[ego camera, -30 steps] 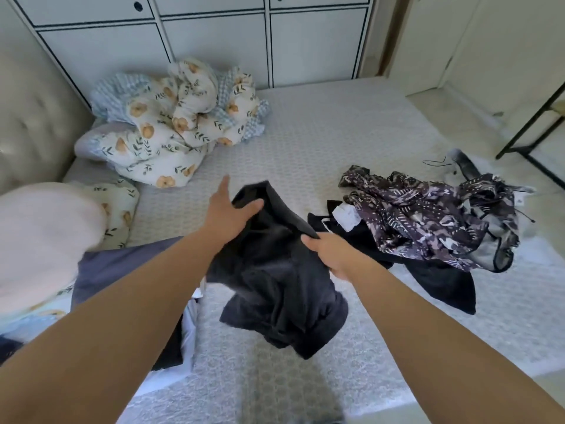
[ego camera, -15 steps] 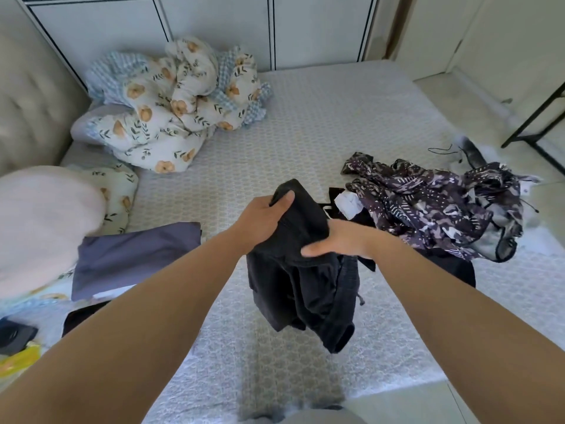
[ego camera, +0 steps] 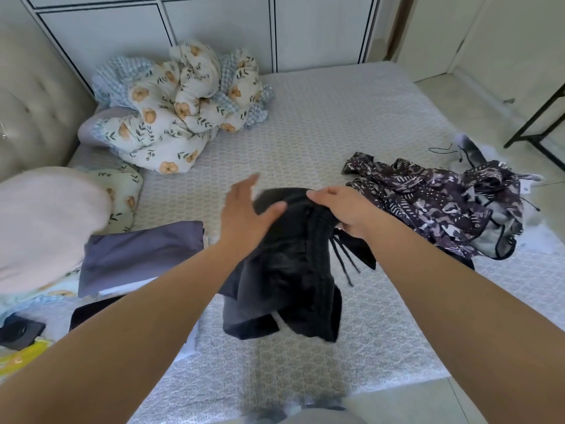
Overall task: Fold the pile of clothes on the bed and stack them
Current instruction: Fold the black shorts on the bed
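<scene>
A pair of dark shorts is held up above the bed, near its front edge. The waistband is bunched at the top, and the right hand has its fingers curled round that bunch, so the shorts are gripped there. The legs are left to hang down, and a cord dangles beside them. The shorts are probably lifted like this so that they can drop straight and be seen properly before a fold is made.

The left hand is blurred. Its fingers look spread and straight, with the thumb laid against the cloth, so it seems open and nothing is gripped by it. It is likely being sent to find the other end of the waistband.

A folded grey cloth is laid flat to the left, with some white cloth under its edge. This looks like the stack, kept close so that folded things can be put down quickly. The patterned clothes not yet folded are heaped to the right, apart from the stack. A flowery blanket is pushed to the far corner, out of the way.
</scene>
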